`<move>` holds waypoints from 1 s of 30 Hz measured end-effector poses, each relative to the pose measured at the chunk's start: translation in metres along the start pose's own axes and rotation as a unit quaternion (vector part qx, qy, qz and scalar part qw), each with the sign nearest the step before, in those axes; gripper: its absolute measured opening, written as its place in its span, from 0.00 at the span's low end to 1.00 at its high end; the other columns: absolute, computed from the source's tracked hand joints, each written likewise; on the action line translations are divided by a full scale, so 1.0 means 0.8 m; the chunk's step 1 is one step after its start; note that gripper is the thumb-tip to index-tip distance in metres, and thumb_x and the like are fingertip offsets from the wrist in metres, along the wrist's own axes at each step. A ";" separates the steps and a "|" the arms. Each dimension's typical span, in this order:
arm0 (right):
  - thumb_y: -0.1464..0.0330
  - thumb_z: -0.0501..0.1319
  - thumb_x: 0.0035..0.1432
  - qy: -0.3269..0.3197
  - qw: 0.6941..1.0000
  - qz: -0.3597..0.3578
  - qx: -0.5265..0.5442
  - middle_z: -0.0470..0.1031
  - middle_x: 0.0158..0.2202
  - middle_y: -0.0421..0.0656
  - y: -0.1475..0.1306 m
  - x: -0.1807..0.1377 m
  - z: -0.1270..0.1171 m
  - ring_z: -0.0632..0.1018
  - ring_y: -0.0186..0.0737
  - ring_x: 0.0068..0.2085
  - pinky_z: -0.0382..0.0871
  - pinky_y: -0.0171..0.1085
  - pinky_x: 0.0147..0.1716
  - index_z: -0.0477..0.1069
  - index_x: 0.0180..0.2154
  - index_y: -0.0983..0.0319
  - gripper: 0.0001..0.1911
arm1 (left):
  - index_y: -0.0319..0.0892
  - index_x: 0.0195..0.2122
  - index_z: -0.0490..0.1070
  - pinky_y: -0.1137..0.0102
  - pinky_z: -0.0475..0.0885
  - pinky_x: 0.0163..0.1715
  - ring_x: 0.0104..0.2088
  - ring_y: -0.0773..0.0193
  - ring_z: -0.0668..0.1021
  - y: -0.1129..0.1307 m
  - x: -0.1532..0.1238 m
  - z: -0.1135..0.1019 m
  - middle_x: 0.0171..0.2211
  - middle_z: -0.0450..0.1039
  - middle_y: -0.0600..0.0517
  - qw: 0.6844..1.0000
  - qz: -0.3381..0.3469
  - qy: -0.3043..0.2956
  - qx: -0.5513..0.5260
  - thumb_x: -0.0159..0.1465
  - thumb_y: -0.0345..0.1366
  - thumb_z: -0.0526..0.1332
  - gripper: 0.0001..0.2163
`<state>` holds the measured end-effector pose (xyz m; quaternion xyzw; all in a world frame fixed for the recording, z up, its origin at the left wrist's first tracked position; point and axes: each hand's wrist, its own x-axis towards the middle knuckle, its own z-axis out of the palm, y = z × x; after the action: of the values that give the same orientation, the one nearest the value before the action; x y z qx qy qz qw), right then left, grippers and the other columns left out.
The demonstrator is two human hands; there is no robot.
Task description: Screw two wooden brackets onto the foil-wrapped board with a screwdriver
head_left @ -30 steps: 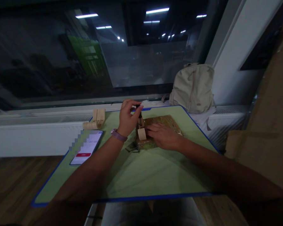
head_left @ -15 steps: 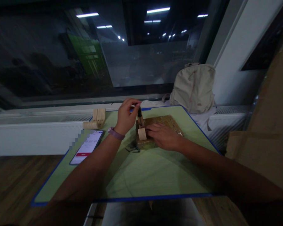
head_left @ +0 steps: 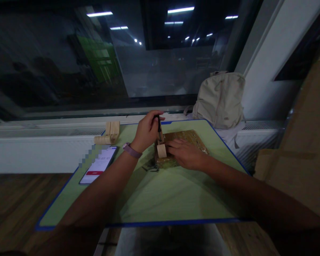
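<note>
My left hand (head_left: 147, 129) is closed around the black handle of a screwdriver (head_left: 159, 125), which stands nearly upright. Its shaft points down into a small light wooden piece (head_left: 162, 150) with a rounded front end. That piece lies on a flat brown package (head_left: 193, 138) wrapped in clear film or tape. From the right, my right hand (head_left: 186, 153) reaches over the package, its fingertips gripping the side of the wooden piece. Small dark metal pieces (head_left: 150, 168), perhaps screws, lie on the table just left of the package.
The green table (head_left: 176, 199) has a blue edge. On its left are a phone (head_left: 100, 164) with a lit screen and more curved wooden pieces (head_left: 112, 131). A beige backpack (head_left: 220, 99) rests behind, by the window. Cardboard (head_left: 296, 167) stands at the right, a radiator (head_left: 37, 153) at the left.
The fingers of my left hand have shifted slightly around the screwdriver handle. My right hand stays in place on the wooden piece, and the view has moved a little.
</note>
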<state>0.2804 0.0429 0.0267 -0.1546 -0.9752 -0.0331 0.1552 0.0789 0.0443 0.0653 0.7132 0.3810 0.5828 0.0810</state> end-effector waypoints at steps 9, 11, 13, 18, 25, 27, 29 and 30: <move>0.79 0.58 0.57 -0.003 1.000 -0.004 0.006 0.72 0.56 0.52 0.000 0.000 -0.002 0.72 0.51 0.54 0.68 0.50 0.53 0.71 0.52 0.65 0.21 | 0.45 0.45 0.79 0.70 0.75 0.37 0.39 0.64 0.76 -0.001 0.004 -0.007 0.38 0.73 0.50 0.994 0.029 0.042 0.100 0.66 0.34 0.61 0.10; 0.79 0.58 0.57 -0.005 1.000 0.000 0.006 0.73 0.56 0.53 0.000 0.000 -0.002 0.72 0.51 0.53 0.68 0.51 0.52 0.71 0.53 0.65 0.21 | 0.44 0.47 0.78 0.68 0.74 0.39 0.41 0.63 0.77 -0.001 0.004 -0.007 0.40 0.75 0.49 0.995 0.035 0.037 0.090 0.68 0.32 0.58 0.11; 0.79 0.58 0.57 -0.006 1.000 0.003 0.007 0.73 0.56 0.53 0.000 0.000 -0.002 0.72 0.51 0.53 0.68 0.52 0.52 0.70 0.53 0.65 0.22 | 0.43 0.45 0.77 0.68 0.75 0.40 0.43 0.63 0.77 0.001 0.004 -0.006 0.41 0.76 0.49 0.996 0.038 0.036 0.072 0.69 0.33 0.56 0.11; 0.79 0.57 0.57 -0.007 1.000 0.003 0.002 0.71 0.59 0.51 -0.001 0.000 -0.002 0.72 0.51 0.54 0.67 0.51 0.54 0.70 0.54 0.64 0.22 | 0.43 0.39 0.77 0.71 0.75 0.35 0.39 0.65 0.77 0.006 0.003 -0.004 0.39 0.73 0.50 0.997 0.029 0.043 0.060 0.64 0.37 0.64 0.05; 0.80 0.57 0.58 0.003 1.000 -0.002 0.002 0.74 0.55 0.51 -0.001 0.001 -0.001 0.73 0.50 0.51 0.69 0.50 0.49 0.70 0.53 0.64 0.21 | 0.42 0.43 0.76 0.70 0.75 0.38 0.41 0.64 0.77 0.002 0.000 -0.003 0.40 0.76 0.49 0.996 0.028 0.045 0.077 0.70 0.33 0.55 0.10; 0.80 0.57 0.58 0.002 1.000 0.000 0.002 0.74 0.55 0.51 -0.001 0.001 -0.001 0.73 0.49 0.51 0.69 0.50 0.49 0.70 0.53 0.63 0.21 | 0.42 0.41 0.76 0.71 0.75 0.36 0.42 0.63 0.77 0.003 0.001 -0.003 0.41 0.74 0.48 0.996 0.029 0.048 0.069 0.68 0.36 0.58 0.08; 0.80 0.57 0.57 0.000 1.000 0.001 0.005 0.73 0.56 0.51 0.000 0.000 0.000 0.73 0.50 0.52 0.68 0.50 0.50 0.70 0.54 0.63 0.22 | 0.42 0.40 0.77 0.72 0.75 0.34 0.41 0.64 0.76 0.004 0.002 -0.003 0.40 0.72 0.49 0.995 0.029 0.049 0.076 0.66 0.37 0.62 0.07; 0.80 0.58 0.57 0.002 1.000 0.001 0.010 0.73 0.56 0.51 0.000 0.000 0.000 0.72 0.50 0.53 0.68 0.50 0.51 0.70 0.54 0.63 0.23 | 0.43 0.41 0.77 0.72 0.75 0.35 0.39 0.64 0.76 0.004 0.002 -0.004 0.40 0.72 0.49 0.995 0.028 0.048 0.083 0.66 0.37 0.62 0.06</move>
<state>0.2801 0.0430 0.0267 -0.1540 -0.9750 -0.0231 0.1585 0.0778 0.0419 0.0692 0.6990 0.4114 0.5849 -0.0138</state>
